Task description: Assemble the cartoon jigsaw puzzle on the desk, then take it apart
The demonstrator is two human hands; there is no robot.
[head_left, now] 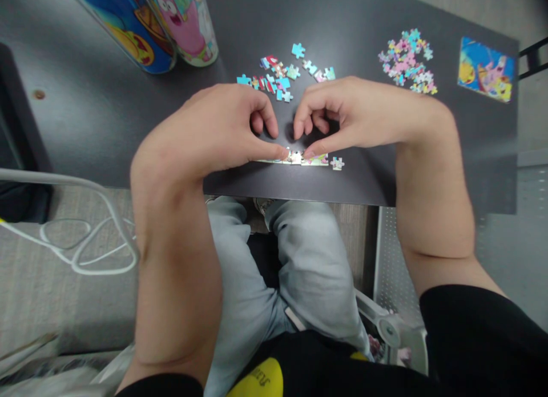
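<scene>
A short row of joined jigsaw puzzle pieces (pixel 317 160) lies along the near edge of the dark table. My left hand (pixel 226 123) is over its left part, fingers curled, the thumb tip pressing down on the row and covering some of it. From the other side my right hand (pixel 342 112) presses its thumb on the row, its fingers bent inward above the table. A pale piece (pixel 296 157) shows between the two thumb tips. One loose jigsaw piece (pixel 337 163) sits just off the row's right end. Beyond my hands several loose pieces (pixel 282 84) are scattered.
A heap of puzzle pieces (pixel 409 60) lies at the far right, with a cartoon picture card (pixel 486 70) beyond it. Two cartoon-printed tins (pixel 188 28) stand at the back left. White cables (pixel 98 225) loop at the left, below the table (pixel 363 185).
</scene>
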